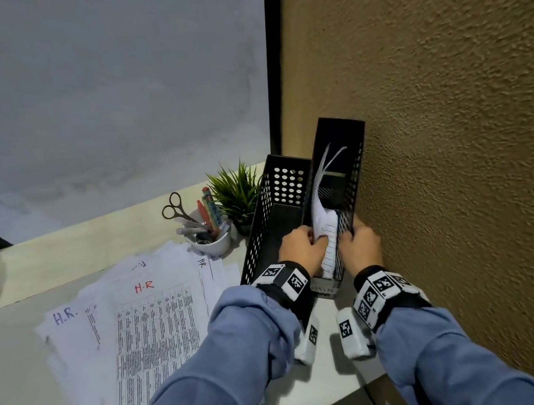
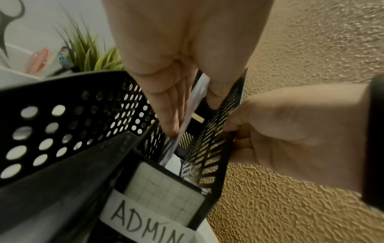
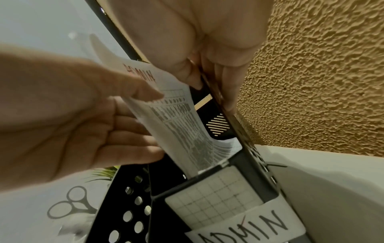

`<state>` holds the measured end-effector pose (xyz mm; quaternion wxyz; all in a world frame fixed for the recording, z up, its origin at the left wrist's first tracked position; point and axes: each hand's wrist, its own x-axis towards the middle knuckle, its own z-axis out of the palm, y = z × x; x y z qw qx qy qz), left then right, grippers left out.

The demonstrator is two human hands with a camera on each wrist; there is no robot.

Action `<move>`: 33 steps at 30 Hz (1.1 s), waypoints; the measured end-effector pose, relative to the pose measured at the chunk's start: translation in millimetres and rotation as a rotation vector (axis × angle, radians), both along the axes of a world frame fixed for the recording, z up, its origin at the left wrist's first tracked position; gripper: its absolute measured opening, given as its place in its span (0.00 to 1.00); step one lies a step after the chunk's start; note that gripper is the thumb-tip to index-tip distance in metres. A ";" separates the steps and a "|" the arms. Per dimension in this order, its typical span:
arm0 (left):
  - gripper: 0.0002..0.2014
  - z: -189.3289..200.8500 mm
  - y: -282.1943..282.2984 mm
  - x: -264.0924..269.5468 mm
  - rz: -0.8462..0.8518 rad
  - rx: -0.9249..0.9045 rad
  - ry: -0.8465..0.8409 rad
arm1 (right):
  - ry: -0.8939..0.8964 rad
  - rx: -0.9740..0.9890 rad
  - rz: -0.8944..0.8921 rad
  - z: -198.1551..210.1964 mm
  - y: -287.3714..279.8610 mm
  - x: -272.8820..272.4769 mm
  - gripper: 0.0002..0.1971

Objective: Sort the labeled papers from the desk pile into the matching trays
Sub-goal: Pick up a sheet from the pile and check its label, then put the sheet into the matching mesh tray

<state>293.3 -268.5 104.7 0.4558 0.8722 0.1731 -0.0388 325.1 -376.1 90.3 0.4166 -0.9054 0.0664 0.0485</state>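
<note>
While the right hand (image 1: pixel 360 244) grips the ADMIN tray (image 1: pixel 351 161) wall, the left hand's (image 1: pixel 301 248) fingers (image 3: pixel 133 129) pinching the ADMIN paper (image 3: pixel 180 125) should ease it down flat, uncrumpled

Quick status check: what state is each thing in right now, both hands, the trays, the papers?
Left hand: pinches the white ADMIN-marked printed sheet.
Right hand: grips the wall-side rim of the black perforated tray labelled ADMIN.
ADMIN sheet: bent, partly inside the ADMIN tray.
Black round-holed tray beside it: no papers visible inside.
Pile of H.R-marked papers: flat on the desk, fanned out.
</note>
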 end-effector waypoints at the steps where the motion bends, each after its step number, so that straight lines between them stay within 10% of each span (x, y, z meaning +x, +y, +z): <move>1: 0.16 1.3 2.2 -3.0 0.004 -0.002 -0.014 | 0.006 0.004 -0.002 1.6 0.0 -0.6 0.23; 9: 0.20 19.0 68.9 -53.7 0.075 -0.306 -0.082 | -0.280 0.241 -0.116 39.1 13.1 -40.1 0.34; 14: 0.09 -27.6 166.3 -122.4 0.504 -0.069 0.063 | -0.661 0.217 0.153 46.6 54.5 -70.8 0.26; 19: 0.28 -80.4 219.6 -193.4 0.737 0.177 0.440 | -0.327 0.268 0.522 2.8 116.8 -113.5 0.18; 24: 0.38 -106.5 228.3 -225.9 0.785 0.183 0.539 | 0.282 0.164 0.492 -63.5 157.4 -150.3 0.17; 30: 0.35 -124.9 240.2 -238.6 0.713 0.085 0.497 | 0.491 0.046 0.386 -91.7 177.0 -160.4 0.08; 33: 0.16 -131.0 244.4 -247.8 0.664 0.033 0.400 | 0.463 0.008 0.342 -89.0 181.5 -157.3 0.28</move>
